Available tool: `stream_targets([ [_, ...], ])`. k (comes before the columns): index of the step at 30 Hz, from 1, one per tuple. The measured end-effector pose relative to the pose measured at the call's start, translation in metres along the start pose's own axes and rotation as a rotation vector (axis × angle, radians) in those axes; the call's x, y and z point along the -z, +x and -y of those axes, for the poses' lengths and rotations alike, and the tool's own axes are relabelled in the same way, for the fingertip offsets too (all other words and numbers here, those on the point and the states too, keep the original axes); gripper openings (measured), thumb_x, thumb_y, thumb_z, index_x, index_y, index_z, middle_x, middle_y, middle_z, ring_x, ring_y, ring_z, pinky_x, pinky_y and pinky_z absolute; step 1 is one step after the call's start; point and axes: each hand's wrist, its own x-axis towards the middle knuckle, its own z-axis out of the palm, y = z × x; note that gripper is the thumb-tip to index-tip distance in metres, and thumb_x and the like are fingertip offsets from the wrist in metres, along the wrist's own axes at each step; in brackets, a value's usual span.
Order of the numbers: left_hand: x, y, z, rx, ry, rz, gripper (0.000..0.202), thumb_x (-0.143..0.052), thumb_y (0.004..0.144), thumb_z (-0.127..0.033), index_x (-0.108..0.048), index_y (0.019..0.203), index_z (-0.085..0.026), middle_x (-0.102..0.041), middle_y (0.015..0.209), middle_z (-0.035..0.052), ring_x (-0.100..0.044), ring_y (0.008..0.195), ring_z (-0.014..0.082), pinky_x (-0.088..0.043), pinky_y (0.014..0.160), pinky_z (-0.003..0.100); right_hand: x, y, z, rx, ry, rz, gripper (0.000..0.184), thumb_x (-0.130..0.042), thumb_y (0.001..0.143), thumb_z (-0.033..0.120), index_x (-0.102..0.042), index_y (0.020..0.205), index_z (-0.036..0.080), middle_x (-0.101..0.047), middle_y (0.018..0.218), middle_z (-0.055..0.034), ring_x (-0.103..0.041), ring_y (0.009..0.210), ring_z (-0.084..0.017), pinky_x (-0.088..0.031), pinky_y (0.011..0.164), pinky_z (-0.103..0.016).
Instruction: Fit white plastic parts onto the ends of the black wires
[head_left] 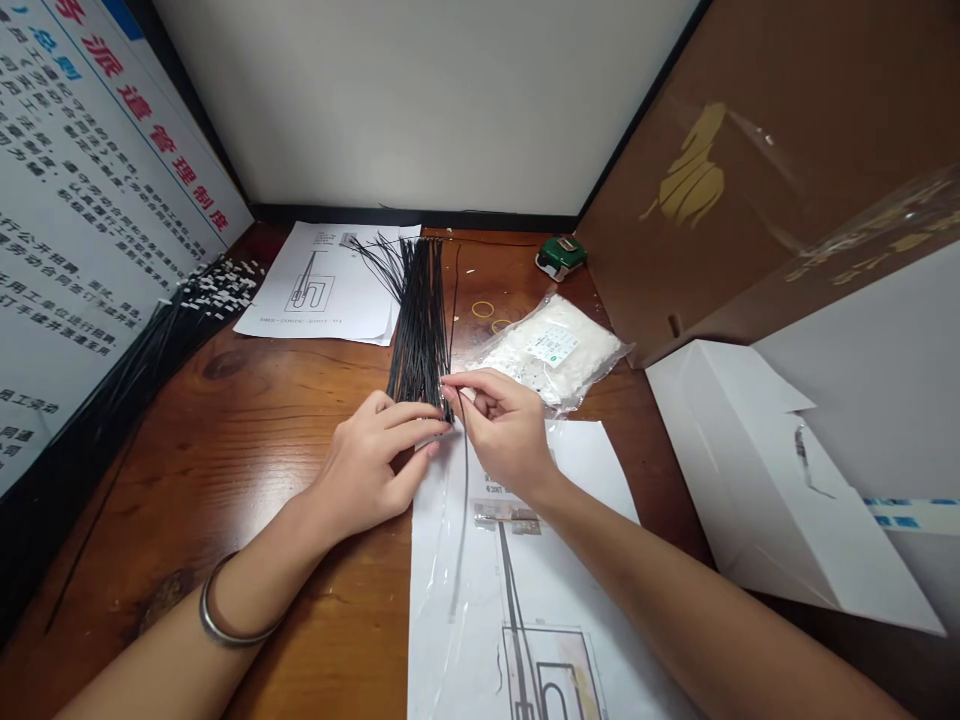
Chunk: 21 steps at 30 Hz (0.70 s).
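Note:
A bundle of thin black wires (420,320) lies on the table, its near ends close to both hands. My right hand (506,430) is closed, thumb and index finger pinched at the tip of a single black wire (466,480) that hangs down over the printed drawing. Something small and whitish shows among its fingers, too little of it to name. Palm down, my left hand (382,455) rests at the near ends of the bundle, fingers stretched and thumb apart. Its fingertips come close to the right fingertips. A clear bag of small white parts (566,345) lies just beyond my right hand.
To the left, a long bundle of black wires with white connectors (225,285) lies along a printed board (97,200). Drawing sheets (277,310) lie at the back. A green tape measure (561,257) sits near a brown box (750,180). White folded card (750,470) stands right.

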Motion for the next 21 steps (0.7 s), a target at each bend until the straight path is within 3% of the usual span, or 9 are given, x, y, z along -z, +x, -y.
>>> stream_targets([
  [2,-0.001,0.000,0.003,-0.028,0.164,0.024,0.027,-0.058,0.087,-0.023,-0.072,0.109,-0.017,-0.072,0.114,0.0084,-0.054,0.085,0.0231,-0.046,0.077,0.040,0.000,-0.001,-0.001,0.033,-0.005,0.006,0.015,-0.061,0.081,0.011,-0.073,0.085,0.019,-0.066,0.072,-0.0003,-0.040,0.044,-0.006,-0.042,0.048,-0.025],
  [6,0.001,0.002,0.005,0.049,0.323,0.125,0.028,-0.054,0.090,-0.029,-0.071,0.111,-0.021,-0.071,0.119,0.0056,-0.052,0.099,0.0299,-0.043,0.081,0.048,-0.001,-0.002,-0.001,0.164,-0.031,0.042,0.020,-0.058,0.082,0.007,-0.074,0.086,0.018,-0.071,0.078,-0.0030,-0.046,0.047,-0.008,-0.044,0.046,-0.025],
  [11,0.000,0.001,0.008,0.121,0.296,0.166,0.037,-0.053,0.084,-0.018,-0.067,0.118,-0.022,-0.064,0.130,0.0068,-0.043,0.126,0.0357,-0.033,0.097,0.057,-0.003,-0.006,0.000,0.575,-0.019,0.197,0.022,-0.058,0.080,0.003,-0.073,0.085,0.017,-0.073,0.078,-0.0053,-0.067,0.069,-0.014,-0.057,0.061,-0.028],
  [15,-0.001,0.001,0.012,0.143,0.239,0.201,0.049,-0.053,0.079,-0.016,-0.060,0.127,-0.020,-0.059,0.137,0.0076,-0.038,0.133,0.0358,-0.028,0.104,0.060,-0.005,-0.012,0.001,0.732,-0.083,0.257,0.022,-0.058,0.081,0.004,-0.071,0.087,0.020,-0.073,0.076,-0.0016,-0.066,0.061,-0.010,-0.054,0.052,-0.023],
  [18,0.001,0.002,0.013,0.154,0.138,0.134,0.042,-0.051,0.084,-0.019,-0.061,0.125,-0.018,-0.060,0.136,0.0091,-0.038,0.133,0.0335,-0.027,0.107,0.059,-0.005,-0.014,0.003,0.778,-0.105,0.259,0.026,-0.054,0.082,0.004,-0.070,0.090,0.023,-0.074,0.078,0.0006,-0.067,0.062,-0.009,-0.053,0.051,-0.021],
  [21,0.003,0.003,0.011,0.214,0.000,-0.049,0.033,-0.045,0.087,-0.015,-0.067,0.111,-0.018,-0.066,0.126,0.0093,-0.048,0.124,0.0273,-0.038,0.103,0.049,-0.004,-0.014,0.005,0.804,-0.099,0.239,0.027,-0.054,0.080,0.001,-0.069,0.090,0.021,-0.073,0.075,0.0002,-0.064,0.058,-0.009,-0.051,0.047,-0.021],
])
